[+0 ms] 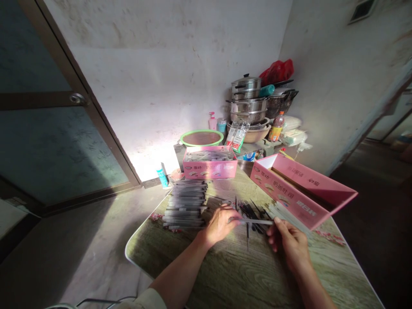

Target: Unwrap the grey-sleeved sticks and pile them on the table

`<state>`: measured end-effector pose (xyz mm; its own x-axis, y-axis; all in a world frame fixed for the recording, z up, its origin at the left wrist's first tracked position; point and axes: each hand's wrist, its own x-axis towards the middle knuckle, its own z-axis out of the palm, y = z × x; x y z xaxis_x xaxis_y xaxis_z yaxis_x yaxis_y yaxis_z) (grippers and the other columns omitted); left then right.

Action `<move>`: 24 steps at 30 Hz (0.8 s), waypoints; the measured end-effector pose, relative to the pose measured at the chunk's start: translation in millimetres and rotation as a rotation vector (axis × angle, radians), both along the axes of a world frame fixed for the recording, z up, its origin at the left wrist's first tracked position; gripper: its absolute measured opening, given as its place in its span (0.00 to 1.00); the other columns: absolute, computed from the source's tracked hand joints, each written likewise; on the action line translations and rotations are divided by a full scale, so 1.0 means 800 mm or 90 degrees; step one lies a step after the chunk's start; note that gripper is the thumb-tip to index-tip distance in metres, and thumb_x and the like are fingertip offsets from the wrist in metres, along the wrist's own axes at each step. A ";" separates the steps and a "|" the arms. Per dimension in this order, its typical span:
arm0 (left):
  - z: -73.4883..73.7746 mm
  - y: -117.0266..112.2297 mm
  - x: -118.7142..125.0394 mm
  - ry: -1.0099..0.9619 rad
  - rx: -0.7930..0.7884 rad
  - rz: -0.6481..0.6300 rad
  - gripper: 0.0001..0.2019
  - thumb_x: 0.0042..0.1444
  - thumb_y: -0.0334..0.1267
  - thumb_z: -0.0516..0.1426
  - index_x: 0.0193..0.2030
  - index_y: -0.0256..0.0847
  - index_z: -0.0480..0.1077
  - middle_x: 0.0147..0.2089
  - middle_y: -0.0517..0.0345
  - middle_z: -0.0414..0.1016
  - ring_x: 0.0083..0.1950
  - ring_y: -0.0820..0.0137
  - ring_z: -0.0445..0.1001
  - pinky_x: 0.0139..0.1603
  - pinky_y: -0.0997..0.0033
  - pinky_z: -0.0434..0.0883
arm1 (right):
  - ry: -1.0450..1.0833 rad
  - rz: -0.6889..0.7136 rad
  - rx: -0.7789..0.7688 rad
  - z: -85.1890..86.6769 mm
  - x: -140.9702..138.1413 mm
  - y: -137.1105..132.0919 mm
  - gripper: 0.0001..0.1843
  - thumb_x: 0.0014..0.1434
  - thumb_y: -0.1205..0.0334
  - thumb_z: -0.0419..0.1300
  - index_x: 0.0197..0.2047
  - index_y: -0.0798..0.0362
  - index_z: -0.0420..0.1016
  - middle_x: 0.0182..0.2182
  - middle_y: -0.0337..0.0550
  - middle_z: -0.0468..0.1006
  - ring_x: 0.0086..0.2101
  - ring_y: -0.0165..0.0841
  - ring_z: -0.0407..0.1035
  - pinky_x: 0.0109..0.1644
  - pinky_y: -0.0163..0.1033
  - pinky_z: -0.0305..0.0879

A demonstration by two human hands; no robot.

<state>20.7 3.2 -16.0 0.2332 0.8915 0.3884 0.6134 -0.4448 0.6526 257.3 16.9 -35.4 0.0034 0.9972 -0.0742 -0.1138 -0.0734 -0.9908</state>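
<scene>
Forearms (185, 270) reach over wood-grain counter (251, 270). Farther-right pink box (283, 191) stands open, contents not made out. Smaller-looking pink box (210, 170) behind holds heaped slim pale pieces (209, 155). Grey tubes (186, 206) stacked side by side at left, probably to stay orderly. Dark rods (249, 211) lie loose near both hands. Slim pale tube (259, 222) between hands: left hand (222, 223) has fingers closed round one end, right hand (292, 242) pinches the other, likely steadying it.

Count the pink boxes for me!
2: one pink box straight ahead, beyond the left hand, and another pink box farther right, beyond the right hand. No others show.
</scene>
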 end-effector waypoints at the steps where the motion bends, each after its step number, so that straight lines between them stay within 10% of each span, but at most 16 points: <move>1: -0.001 0.000 0.000 0.002 0.005 -0.002 0.06 0.59 0.36 0.61 0.39 0.41 0.81 0.37 0.54 0.82 0.43 0.65 0.75 0.48 0.67 0.69 | -0.036 -0.003 -0.002 -0.001 0.002 0.001 0.27 0.53 0.37 0.64 0.22 0.54 0.72 0.16 0.42 0.73 0.14 0.29 0.62 0.13 0.33 0.57; 8: -0.002 0.000 -0.002 0.007 0.020 0.000 0.07 0.60 0.37 0.60 0.38 0.41 0.81 0.36 0.54 0.81 0.42 0.65 0.75 0.48 0.66 0.68 | -0.226 -0.026 0.045 0.001 0.011 0.001 0.30 0.58 0.36 0.57 0.18 0.52 0.68 0.13 0.38 0.68 0.14 0.28 0.59 0.18 0.34 0.56; 24: -0.005 0.005 -0.012 0.019 0.006 0.013 0.05 0.58 0.33 0.61 0.38 0.41 0.80 0.37 0.55 0.81 0.43 0.64 0.75 0.46 0.67 0.67 | -0.174 0.047 0.016 0.000 0.008 0.003 0.29 0.59 0.36 0.57 0.21 0.52 0.69 0.12 0.38 0.69 0.14 0.28 0.58 0.16 0.33 0.52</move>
<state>10.9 7.2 -19.9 0.2261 0.8925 0.3903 0.6420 -0.4379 0.6294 263.7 19.0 -35.7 -0.0525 0.9971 -0.0555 0.1629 -0.0463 -0.9856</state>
